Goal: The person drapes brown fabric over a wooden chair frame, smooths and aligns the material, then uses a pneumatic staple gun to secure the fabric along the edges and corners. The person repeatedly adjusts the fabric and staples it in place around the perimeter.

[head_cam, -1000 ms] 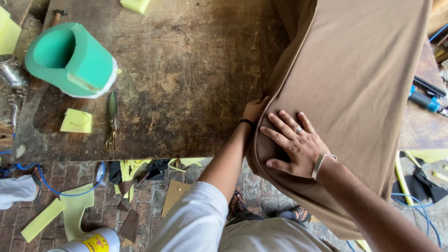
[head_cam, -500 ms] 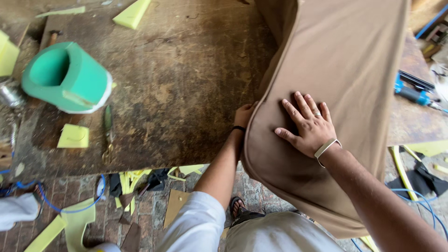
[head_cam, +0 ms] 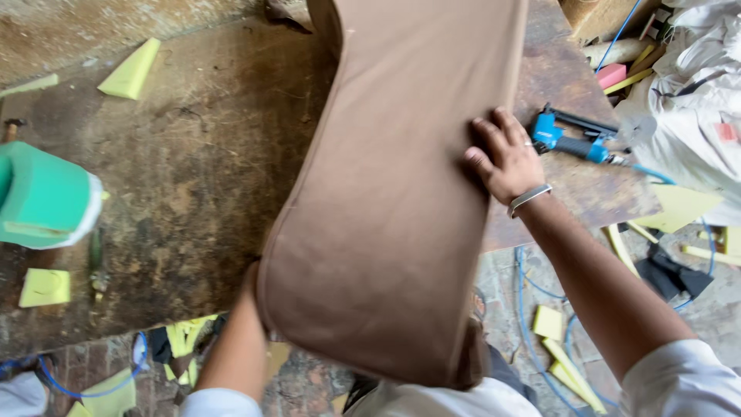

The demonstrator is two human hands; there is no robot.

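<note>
A worn wooden workbench [head_cam: 193,177] fills the left and middle of the view, its surface stained and mostly bare between the scattered pieces, and its near edge runs along the bottom left above a brick floor [head_cam: 301,386] littered with yellow foam offcuts [head_cam: 567,363]. Across the bench, overhanging that near edge, a brown fabric-covered cushion [head_cam: 386,208] stands tilted from the top centre down toward the person; its lower rounded end hangs off the bench. To its left the bench has open room as far as a green foam roll [head_cam: 42,205] at the left edge; to its right only a narrow strip of bench remains, holding a blue pneumatic stapler [head_cam: 571,139].

The right hand [head_cam: 502,158], a metal bracelet [head_cam: 529,199] at its wrist, grips the cushion's right edge, fingers [head_cam: 482,143] bent and pressed on the fabric, close together. The left hand is hidden behind the cushion's lower left corner, with only the left forearm [head_cam: 235,340] showing, so I cannot tell how its fingers stand. A small yellow foam square [head_cam: 45,286] lies at the bench's near left.
</note>
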